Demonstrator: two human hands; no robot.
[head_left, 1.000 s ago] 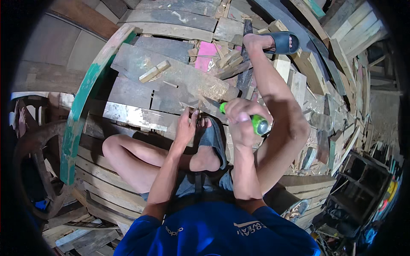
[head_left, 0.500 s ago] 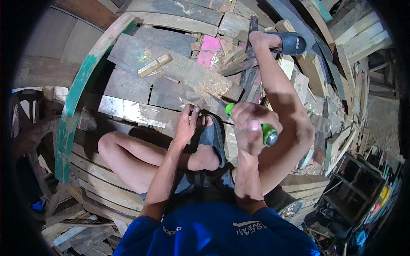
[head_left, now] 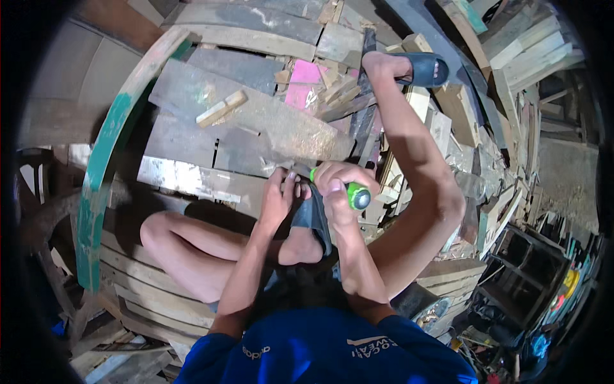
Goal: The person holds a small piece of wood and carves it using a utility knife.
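My right hand (head_left: 342,185) is wrapped round a hand tool with a thick green handle (head_left: 359,198). The handle has a dark, rounded butt, and a narrow metal shaft (head_left: 303,169) points left from the fist; I cannot tell whether it is a screwdriver or a chisel. Just left of the shaft, my left hand (head_left: 279,192) is closed, its thumb and fingers drawn together by my sandalled foot. Whatever it pinches, if anything, is hidden. The tool's tip lies right at the left fingertips. Under both hands are worn boards (head_left: 246,153) strewn with shavings.
A small wood block (head_left: 221,108) lies on the boards ahead. To the left curves a green-painted plank (head_left: 102,166). Wood offcuts (head_left: 339,96) and a pink piece (head_left: 303,83) are piled far ahead. My black sandal (head_left: 430,69) rests among timber at the far right.
My right hand has moved left with the green-handled tool, bringing its shaft to my left fingertips. The left hand stays closed in nearly the same place. The whole view has shifted slightly.
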